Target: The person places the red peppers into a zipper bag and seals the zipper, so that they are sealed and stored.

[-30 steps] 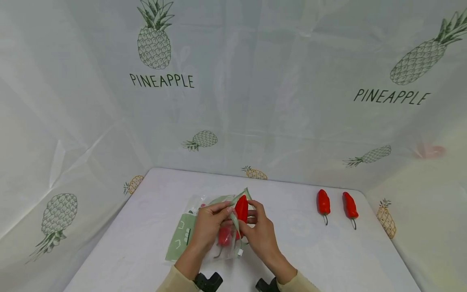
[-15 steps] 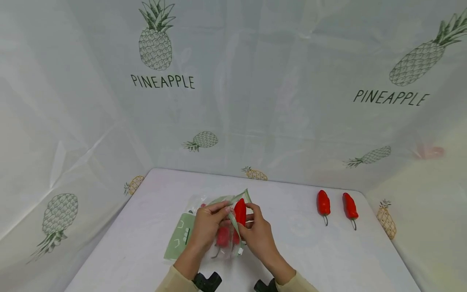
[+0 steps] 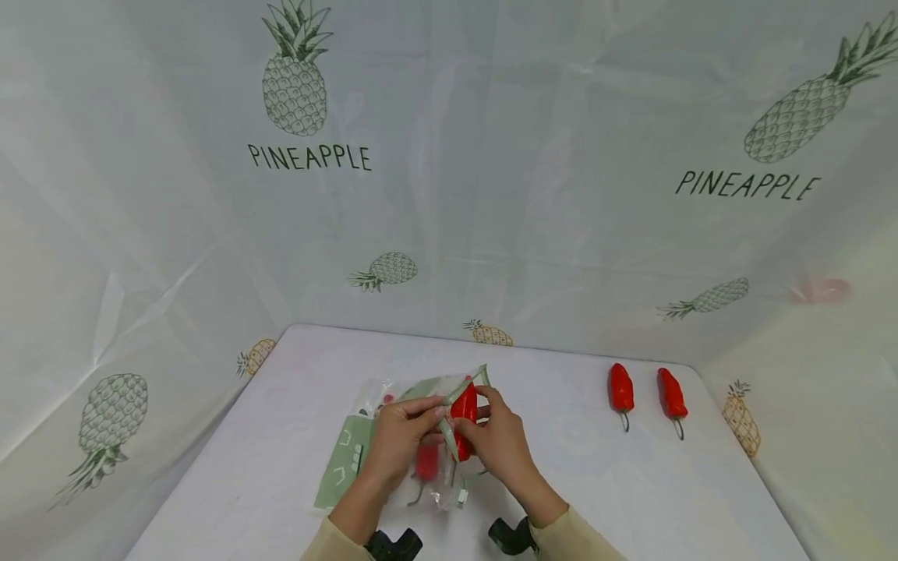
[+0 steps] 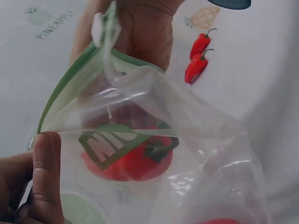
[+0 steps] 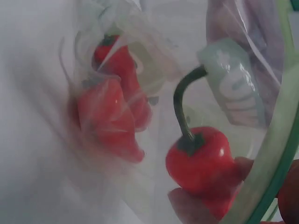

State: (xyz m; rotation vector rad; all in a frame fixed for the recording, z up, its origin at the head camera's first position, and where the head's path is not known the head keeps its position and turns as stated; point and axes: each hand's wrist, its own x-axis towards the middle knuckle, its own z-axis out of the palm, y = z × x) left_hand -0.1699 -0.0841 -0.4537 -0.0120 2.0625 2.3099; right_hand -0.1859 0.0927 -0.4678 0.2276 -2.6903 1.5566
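Observation:
My left hand (image 3: 398, 436) pinches the green zip edge of a clear plastic zip bag (image 4: 215, 158), holding its mouth up. In the right hand (image 3: 503, 438) is a red pepper (image 3: 463, 409), gripped between thumb and fingers at the bag's mouth. Seen through the film in the right wrist view, this pepper (image 5: 201, 158) has a curved green stem, with fingertips (image 5: 182, 205) against its body. Deeper in the bag lie two more red peppers, one in front (image 5: 105, 109) and one behind (image 5: 124, 70). The left wrist view shows the left fingers (image 4: 46, 172) at the bag's edge.
Two loose red peppers, one (image 3: 620, 387) left of the other (image 3: 672, 393), lie at the table's back right. A green panel with white marks (image 3: 344, 460) lies beside the left forearm. A pineapple-print curtain (image 3: 526, 195) hangs behind the white table (image 3: 596, 499).
The pepper in my right hand has shifted lower and tilted at the bag's mouth, and the right thumb now crosses it. The left hand keeps its pinch on the edge, almost unmoved.

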